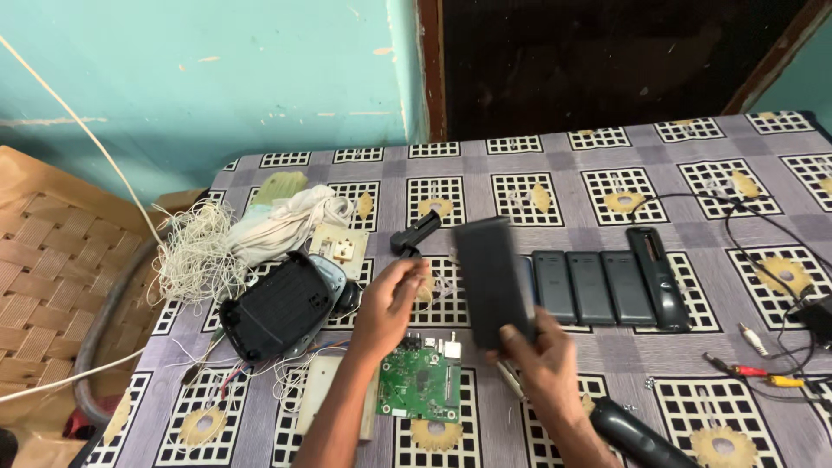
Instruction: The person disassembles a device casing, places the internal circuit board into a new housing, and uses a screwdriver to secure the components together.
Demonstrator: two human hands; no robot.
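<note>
1. Head view, centre of the frame: the right hand (542, 351) is clamped on the lower end of a dark flat remote control (492, 279), which stands tilted and motion-blurred above the patterned tablecloth (607, 152).
2. Just left of it, the left hand (390, 299) hovers with fingers loosely curled, apart from the remote; I cannot tell whether it pinches anything.
3. Below the hands lies a green circuit board (420, 383).
4. Centre left sits a black plastic casing (276, 305), with tangled white wire (198, 251) beyond it.
5. Right of centre, a row of dark remotes (598, 286) lies side by side.
</note>
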